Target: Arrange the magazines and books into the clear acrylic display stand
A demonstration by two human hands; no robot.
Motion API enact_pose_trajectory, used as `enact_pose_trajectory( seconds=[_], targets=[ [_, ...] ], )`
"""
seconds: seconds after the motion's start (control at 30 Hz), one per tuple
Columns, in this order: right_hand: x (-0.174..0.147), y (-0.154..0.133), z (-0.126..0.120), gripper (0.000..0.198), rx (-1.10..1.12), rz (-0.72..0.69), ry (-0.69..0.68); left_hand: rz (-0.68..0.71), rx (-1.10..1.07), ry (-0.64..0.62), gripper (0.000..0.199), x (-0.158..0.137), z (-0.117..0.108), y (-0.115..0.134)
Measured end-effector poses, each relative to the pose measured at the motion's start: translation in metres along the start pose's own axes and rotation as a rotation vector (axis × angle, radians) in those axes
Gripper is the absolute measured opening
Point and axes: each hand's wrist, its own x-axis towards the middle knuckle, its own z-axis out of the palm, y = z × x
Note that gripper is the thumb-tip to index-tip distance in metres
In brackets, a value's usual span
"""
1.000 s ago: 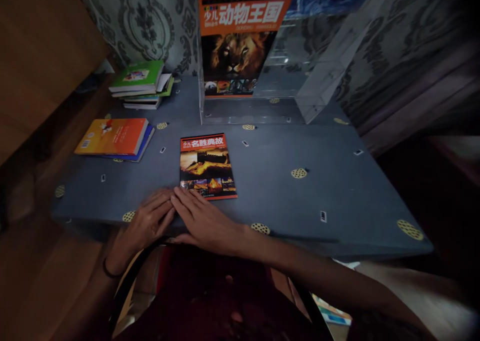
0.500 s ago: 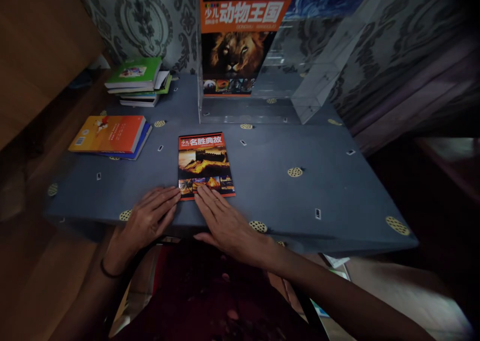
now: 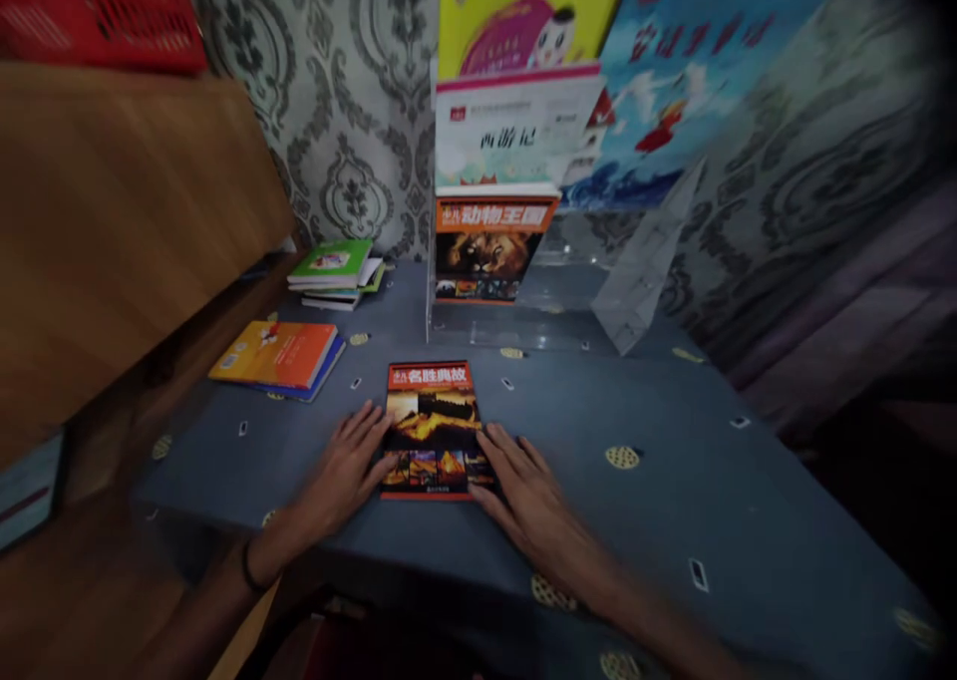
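Observation:
A thin book (image 3: 434, 423) with an orange-and-black cover lies face up on the cloth-covered table, showing a fortress wall and a row of small pictures. At its left edge rests my left hand (image 3: 342, 479), fingers stretched out and touching the side of the cover. My right hand (image 3: 529, 496) lies along the opposite edge, its fingers also extended, with the thumb near the lower right corner. Neither hand is wrapped round the book. A dark band circles my left wrist.
Behind the book stands a clear acrylic rack (image 3: 635, 291) with a lion-cover book (image 3: 485, 253), a white book (image 3: 515, 142), a yellow book (image 3: 523, 12) and a blue book (image 3: 673, 72). An orange book (image 3: 276, 353) and a green-topped stack (image 3: 333, 264) lie at the left, beside a wooden cabinet (image 3: 135, 241).
The view has tilted up, bringing the upper rack into sight. My hands have moved from the book's bottom edge to its two sides, the right one sliding outward.

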Motion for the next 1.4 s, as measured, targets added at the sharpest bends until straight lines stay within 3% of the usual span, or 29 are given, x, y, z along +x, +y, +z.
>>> enact_pose_trajectory(
  seconds=[0.13,0.37,0.43,0.57,0.73,0.9,1.0,1.2,1.4],
  targets=[
    [0.032,0.001,0.017,0.063,0.006,0.065,0.025,-0.112,-0.222,0.063,0.057,0.031,0.02,0.002],
    [0.03,0.012,0.042,0.066,-0.007,0.015,0.219,-0.584,-1.089,0.259,0.075,0.062,0.017,0.006],
    [0.028,0.013,0.039,0.068,0.019,-0.007,0.239,-0.65,-1.282,0.178,0.073,0.069,0.01,0.011],
    [0.029,0.011,0.026,0.068,0.171,0.076,0.235,-0.59,-1.527,-0.016,0.057,0.078,-0.005,0.023],
    [0.051,0.014,0.004,0.06,0.373,0.212,0.346,-0.455,-1.548,-0.04,0.052,0.09,-0.031,0.034],
    [0.088,0.013,-0.043,0.047,0.538,0.181,0.519,-0.231,-1.461,0.011,0.042,0.111,-0.05,0.032],
    [0.094,0.011,-0.052,0.036,0.547,0.141,0.541,-0.199,-1.438,0.078,0.038,0.118,-0.039,0.024],
    [0.077,0.008,-0.028,0.027,0.453,0.159,0.503,-0.352,-1.316,0.136,0.028,0.115,-0.004,0.011],
    [0.079,0.009,-0.033,0.028,0.444,0.155,0.472,-0.253,-1.163,0.19,0.028,0.123,0.002,0.012]
  ],
)
